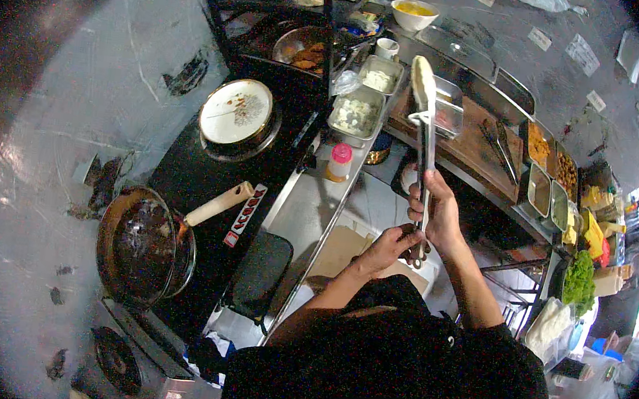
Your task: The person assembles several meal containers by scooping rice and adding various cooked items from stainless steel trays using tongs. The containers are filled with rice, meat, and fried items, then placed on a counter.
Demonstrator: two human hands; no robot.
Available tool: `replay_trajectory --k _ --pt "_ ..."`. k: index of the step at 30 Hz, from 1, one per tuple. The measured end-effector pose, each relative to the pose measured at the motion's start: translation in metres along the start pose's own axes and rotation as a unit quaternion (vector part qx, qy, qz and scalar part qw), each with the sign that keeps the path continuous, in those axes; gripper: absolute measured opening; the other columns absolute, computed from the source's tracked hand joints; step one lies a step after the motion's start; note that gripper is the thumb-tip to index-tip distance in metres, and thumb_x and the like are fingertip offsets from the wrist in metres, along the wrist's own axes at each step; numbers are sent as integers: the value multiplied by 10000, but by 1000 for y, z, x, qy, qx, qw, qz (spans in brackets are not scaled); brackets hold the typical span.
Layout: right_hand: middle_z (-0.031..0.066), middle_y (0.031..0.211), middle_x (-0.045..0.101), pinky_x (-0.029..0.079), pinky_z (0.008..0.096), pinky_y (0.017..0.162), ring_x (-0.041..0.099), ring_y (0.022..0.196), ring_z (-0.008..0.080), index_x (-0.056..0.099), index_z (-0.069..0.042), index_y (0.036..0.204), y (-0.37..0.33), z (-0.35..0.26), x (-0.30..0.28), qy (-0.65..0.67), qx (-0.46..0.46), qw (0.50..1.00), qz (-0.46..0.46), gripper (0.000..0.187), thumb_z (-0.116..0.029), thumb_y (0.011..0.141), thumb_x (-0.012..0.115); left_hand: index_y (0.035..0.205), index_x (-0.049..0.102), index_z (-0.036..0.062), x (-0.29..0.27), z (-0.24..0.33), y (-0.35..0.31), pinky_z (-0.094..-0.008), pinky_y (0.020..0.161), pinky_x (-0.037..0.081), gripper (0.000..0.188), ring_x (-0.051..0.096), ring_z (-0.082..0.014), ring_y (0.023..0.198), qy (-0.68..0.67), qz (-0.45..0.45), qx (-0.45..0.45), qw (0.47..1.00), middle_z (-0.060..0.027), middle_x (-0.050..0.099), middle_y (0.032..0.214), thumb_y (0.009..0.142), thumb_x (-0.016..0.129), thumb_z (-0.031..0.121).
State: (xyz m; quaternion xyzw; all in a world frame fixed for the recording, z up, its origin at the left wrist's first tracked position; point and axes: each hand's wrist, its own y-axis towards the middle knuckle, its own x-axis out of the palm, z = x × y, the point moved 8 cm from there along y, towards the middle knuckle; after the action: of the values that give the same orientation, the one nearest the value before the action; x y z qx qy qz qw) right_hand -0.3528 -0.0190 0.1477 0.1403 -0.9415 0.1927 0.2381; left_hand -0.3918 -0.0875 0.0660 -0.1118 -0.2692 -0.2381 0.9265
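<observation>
Both my hands are on a pair of long metal tongs with pale tips (423, 86), held upright in front of me. My right hand (440, 209) wraps round the middle of the metal arms. Lower down, my left hand (394, 248) is closed at their bottom end, its fingertips partly hidden. The tips look pressed together, with a white band below them. Behind the tongs lies a brown cutting board (468, 154) with metal trays (447, 108) on it. To their left are a tray of white pieces (356, 115) and a pink-capped bottle (340, 161).
A dark wok with a wooden handle (218, 203) and a white plate on a pot (236, 111) stand on the black cooktop at left. Another pair of tongs (502, 152) lies on the board. Food containers (540, 190) and green lettuce (580, 280) line the right side.
</observation>
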Motion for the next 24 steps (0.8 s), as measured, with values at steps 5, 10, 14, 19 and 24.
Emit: replay_trajectory --k 5,10,14,19,24 --pt "-7 716 443 293 206 422 358 528 62 501 -87 1226 37 -29 -11 82 11 996 -35 352 -342 985 478 1078 581 46 8 12 21 -231 610 466 319 647 -134 810 -79 18 -27 996 -79 674 964 963 552 343" --pt "-1 729 448 287 215 413 340 512 64 488 -81 1256 115 -50 -6 172 88 973 -128 385 -365 1001 438 1140 569 46 -6 39 62 -229 614 458 334 635 -138 785 -126 75 7 989 -60 644 984 952 579 322" --pt "16 709 456 276 212 395 346 496 79 508 -96 1120 194 -52 -9 194 161 949 -191 309 -360 1016 383 1192 546 43 -28 57 114 -230 594 445 329 623 -136 766 -124 182 69 973 -53 627 948 982 531 296" --pt "2 697 448 267 219 373 311 465 67 485 -82 1140 249 -53 1 131 247 942 -185 311 -333 1026 340 1049 504 89 -43 68 153 -218 502 367 274 546 -98 605 -76 305 93 945 -45 618 781 1016 429 350" --pt "15 728 465 275 239 386 343 492 90 496 -80 1090 291 -43 39 3 245 952 -185 295 -322 1024 341 1036 514 106 -65 97 161 -202 459 310 230 442 -65 508 -68 415 160 893 -19 575 725 989 500 330"
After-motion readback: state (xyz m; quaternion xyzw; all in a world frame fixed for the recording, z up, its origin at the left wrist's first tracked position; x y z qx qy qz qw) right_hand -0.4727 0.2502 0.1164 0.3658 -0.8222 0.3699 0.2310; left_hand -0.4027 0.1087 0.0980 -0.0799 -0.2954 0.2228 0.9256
